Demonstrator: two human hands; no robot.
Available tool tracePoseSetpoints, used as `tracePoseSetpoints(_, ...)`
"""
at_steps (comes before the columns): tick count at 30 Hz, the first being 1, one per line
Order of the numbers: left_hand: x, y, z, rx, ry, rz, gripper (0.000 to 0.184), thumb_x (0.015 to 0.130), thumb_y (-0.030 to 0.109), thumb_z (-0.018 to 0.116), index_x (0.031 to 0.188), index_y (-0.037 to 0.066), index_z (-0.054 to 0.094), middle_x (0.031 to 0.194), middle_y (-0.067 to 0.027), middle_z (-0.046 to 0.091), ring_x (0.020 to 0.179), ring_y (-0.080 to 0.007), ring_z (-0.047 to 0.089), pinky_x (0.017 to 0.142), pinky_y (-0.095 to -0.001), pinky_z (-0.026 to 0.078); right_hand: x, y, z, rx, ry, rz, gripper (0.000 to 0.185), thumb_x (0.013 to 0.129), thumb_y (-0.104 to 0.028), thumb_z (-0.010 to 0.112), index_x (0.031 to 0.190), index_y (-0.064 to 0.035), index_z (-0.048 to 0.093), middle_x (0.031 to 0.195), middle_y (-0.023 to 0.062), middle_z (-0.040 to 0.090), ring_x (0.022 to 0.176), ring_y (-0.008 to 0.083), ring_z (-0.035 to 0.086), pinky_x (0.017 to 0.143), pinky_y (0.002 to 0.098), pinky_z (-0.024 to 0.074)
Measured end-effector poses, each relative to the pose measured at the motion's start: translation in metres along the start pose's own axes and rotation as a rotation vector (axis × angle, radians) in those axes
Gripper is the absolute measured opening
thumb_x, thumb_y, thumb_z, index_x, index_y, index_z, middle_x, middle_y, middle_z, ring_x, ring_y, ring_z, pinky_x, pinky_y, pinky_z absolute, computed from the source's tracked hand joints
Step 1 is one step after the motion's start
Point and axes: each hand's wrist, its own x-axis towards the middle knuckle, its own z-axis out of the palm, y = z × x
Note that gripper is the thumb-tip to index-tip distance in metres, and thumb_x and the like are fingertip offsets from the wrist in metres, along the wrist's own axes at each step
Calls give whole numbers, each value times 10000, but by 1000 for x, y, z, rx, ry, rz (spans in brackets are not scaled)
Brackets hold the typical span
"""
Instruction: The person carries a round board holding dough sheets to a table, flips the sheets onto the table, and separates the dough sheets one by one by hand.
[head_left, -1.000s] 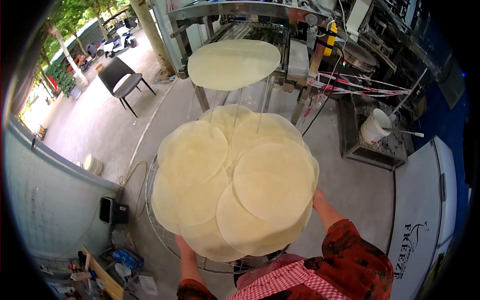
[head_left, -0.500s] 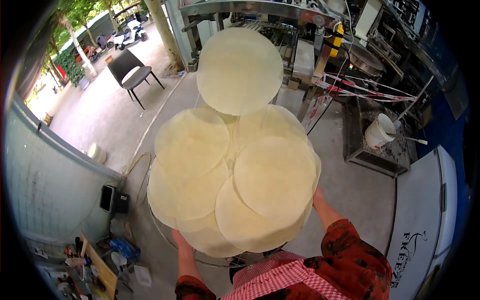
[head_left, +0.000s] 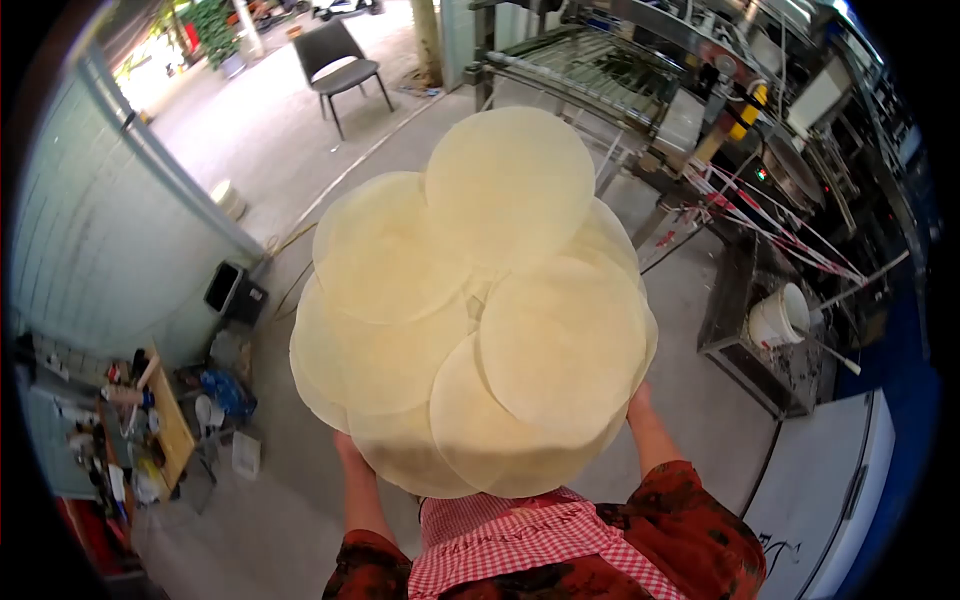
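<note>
Several thin, round, pale-yellow dough sheets [head_left: 385, 360] lie overlapping in a wide circle in front of me. Uppermost at the far side is one sheet [head_left: 510, 185], covering parts of its neighbours. They hide the round wire rack under them. My left hand [head_left: 347, 450] supports the near-left edge from below, with its fingers out of sight. At the right edge, my right hand [head_left: 640, 402] grips the rack's side, its fingers also mostly covered by the sheets.
A machine with a roller conveyor [head_left: 590, 75] stands ahead. To the right are a white bucket [head_left: 778, 318] on a metal stand [head_left: 745, 350] and a white freezer [head_left: 815, 490]. A black chair [head_left: 340, 65] stands outside; a cluttered wooden table [head_left: 172, 425] is at left.
The far sheet, earlier jutting out beyond the pile toward the machine, now overlaps the other sheets more. My view has turned, bringing more of the conveyor into sight. The wire rim is now hidden.
</note>
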Motion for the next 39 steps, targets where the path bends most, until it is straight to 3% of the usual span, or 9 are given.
tracePoseSetpoints(11, -101, 7, -114, -81, 107, 30, 592, 915, 478, 414, 1352, 79, 398, 1293, -96, 501, 1117, -280, 524, 876, -421, 482, -40, 59, -29, -176, -83, -132, 414, 901, -262, 486, 1183, 33, 556, 1108, 143, 619, 919, 277, 626, 755, 374, 508)
tracePoseSetpoints(13, -129, 8, -142, -107, 129, 44, 603, 912, 492, 414, 1357, 86, 394, 1299, -93, 497, 1123, -281, 519, 878, -424, 481, -54, 75, -32, -95, -91, -99, 417, 896, -273, 497, 1175, 29, 564, 1089, 137, 626, 906, 269, 627, 750, 369, 507)
tracePoseSetpoints(16, -178, 2, -199, -160, 185, 82, 618, 908, 512, 414, 1364, 96, 389, 1308, -90, 491, 1132, -283, 513, 881, -429, 480, -82, 96, -36, -69, -131, -100, 428, 890, -291, 509, 1174, 24, 567, 1077, 131, 630, 899, 261, 626, 747, 364, 506)
tracePoseSetpoints(19, -228, -3, -287, -254, 293, 131, 558, 919, 440, 444, 1334, 67, 425, 1263, -115, 525, 1093, -277, 551, 849, -412, 502, -130, 121, -30, -165, -196, -124, 428, 893, -294, 508, 1174, 23, 567, 1077, 122, 630, 894, 254, 626, 745, 358, 505)
tracePoseSetpoints(24, -347, 71, -331, -284, 423, 322, 586, 914, 465, 444, 1344, 68, 403, 1267, -116, 520, 1110, -281, 537, 866, -420, 494, -226, 164, 23, -273, -481, -207, 419, 909, -285, 479, 1179, 24, 561, 1079, 119, 632, 885, 237, 627, 750, 348, 504)
tracePoseSetpoints(29, -425, 99, -396, -341, 472, 507, 595, 909, 469, 448, 1345, 67, 399, 1273, -118, 509, 1113, -287, 532, 877, -422, 488, -279, 197, 91, -322, -798, -324, 400, 922, -263, 433, 1178, 17, 558, 1069, 128, 638, 903, 245, 632, 743, 349, 512)
tracePoseSetpoints(32, -463, 100, -456, -450, 510, 623, 596, 906, 470, 451, 1343, 67, 401, 1279, -119, 502, 1111, -292, 531, 881, -424, 484, -409, 186, 155, -261, -816, -130, 385, 919, -230, 404, 1165, 22, 561, 1057, 130, 642, 883, 258, 642, 726, 353, 524)
tracePoseSetpoints(35, -490, 99, -513, -622, 454, 644, 596, 903, 470, 452, 1340, 68, 406, 1285, -116, 498, 1108, -297, 531, 883, -427, 483, -473, 212, 211, -275, -938, -112, 375, 913, -209, 387, 1145, 22, 572, 1036, 133, 650, 849, 262, 650, 716, 350, 536)
tracePoseSetpoints(39, -541, 126, -561, -638, 600, 710, 595, 904, 470, 451, 1340, 68, 406, 1286, -116, 497, 1111, -295, 529, 886, -426, 481, -537, 280, 293, -428, -1127, -179, 362, 915, -215, 387, 1105, 16, 593, 995, 130, 659, 814, 240, 652, 701, 336, 532)
